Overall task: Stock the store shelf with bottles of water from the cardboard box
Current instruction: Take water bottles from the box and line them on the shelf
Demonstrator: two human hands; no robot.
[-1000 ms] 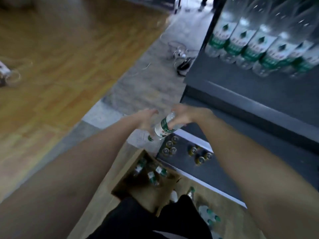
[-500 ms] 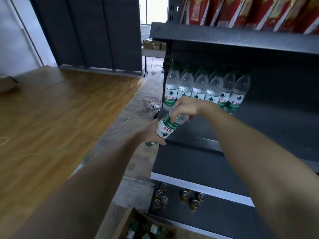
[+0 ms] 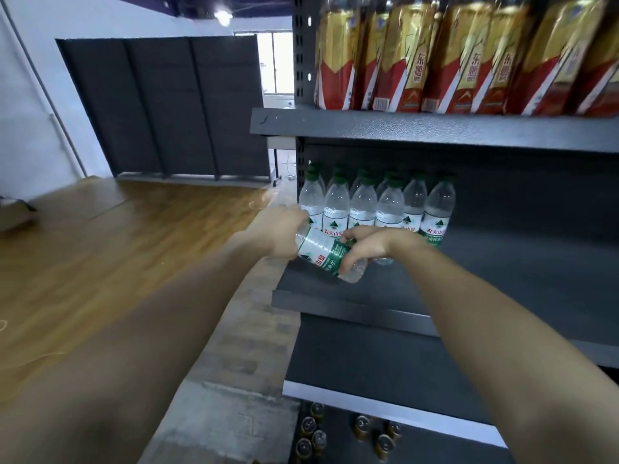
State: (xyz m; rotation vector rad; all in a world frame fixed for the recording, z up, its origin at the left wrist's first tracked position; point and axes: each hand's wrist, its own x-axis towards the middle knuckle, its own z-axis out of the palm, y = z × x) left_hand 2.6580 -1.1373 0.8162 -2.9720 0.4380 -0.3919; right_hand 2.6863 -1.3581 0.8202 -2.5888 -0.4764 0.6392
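A clear water bottle (image 3: pixel 323 254) with a green and white label lies tilted between both hands, its base toward the lower right. My left hand (image 3: pixel 279 231) grips its upper end, and my right hand (image 3: pixel 366 246) curls round its lower half. The bottle hangs just above the front left part of the dark grey middle shelf (image 3: pixel 351 304). Behind it, several upright green-capped water bottles (image 3: pixel 388 205) stand in rows at the shelf's left end. The cardboard box is out of view.
The upper shelf (image 3: pixel 435 128) carries red and gold packs (image 3: pixel 469 55). Several gold-topped cans (image 3: pixel 335 433) stand on the bottom shelf. To the right of the bottle rows the middle shelf is bare. Wooden floor (image 3: pixel 100 262) and dark panels (image 3: pixel 167 108) lie to the left.
The view has risen from the box on the floor to the shelves. Both hands have carried the bottle up to the middle shelf, and its base has swung round to the lower right.
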